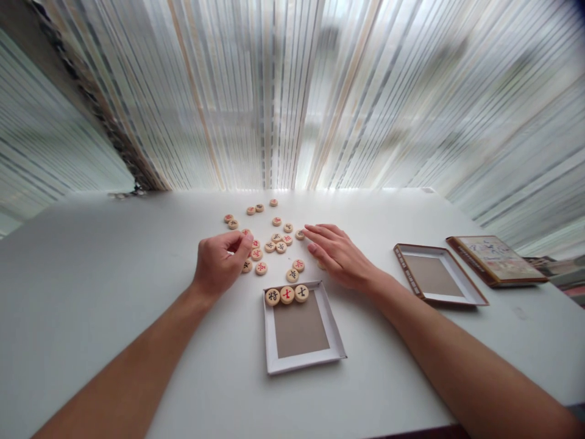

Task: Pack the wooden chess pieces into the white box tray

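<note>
My left hand (222, 262) is closed, thumb and index finger pressed together, at the left side of the scattered round wooden Chinese chess pieces (281, 247). A red-marked piece (245, 232) shows just beyond its fingertips; whatever the fingers hold is hidden. My right hand (336, 251) is open, palm down, fingers stretched to the left. Its fingertips are close to a black-marked piece (299, 235), and another piece (321, 265) is partly covered by the hand. Nearer me lies a shallow white box tray (271, 341), with three pieces (287, 295) in a row along its far edge.
To the right lies a second shallow box part (432, 274) with brown outer sides. Beside it is a brown box (500, 259) with a picture on top. Striped curtains (283, 91) hang behind the white table (105, 274). Dark items sit at the far right edge.
</note>
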Motion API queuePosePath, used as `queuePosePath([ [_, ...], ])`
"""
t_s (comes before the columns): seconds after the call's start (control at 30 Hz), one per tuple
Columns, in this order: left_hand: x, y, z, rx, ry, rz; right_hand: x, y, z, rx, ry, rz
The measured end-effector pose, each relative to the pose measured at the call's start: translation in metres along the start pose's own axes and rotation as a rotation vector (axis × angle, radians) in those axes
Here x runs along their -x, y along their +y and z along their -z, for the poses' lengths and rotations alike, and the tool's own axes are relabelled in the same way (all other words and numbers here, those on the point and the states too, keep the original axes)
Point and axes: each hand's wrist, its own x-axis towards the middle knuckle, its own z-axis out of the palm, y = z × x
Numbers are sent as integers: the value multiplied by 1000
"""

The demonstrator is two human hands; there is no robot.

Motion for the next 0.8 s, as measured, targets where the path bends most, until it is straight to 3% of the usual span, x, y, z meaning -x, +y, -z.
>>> queuePosePath([
  [0.27,-3,-8,1,-136,20,-107,0,2,4,-54,32,-41],
  [0.63,-6,-11,4,-166,21,-117,4,26,0,-322,441,-322],
  [0.8,-8,-15,3,-160,-5,-93,4,27,3,-365,469,-386],
])
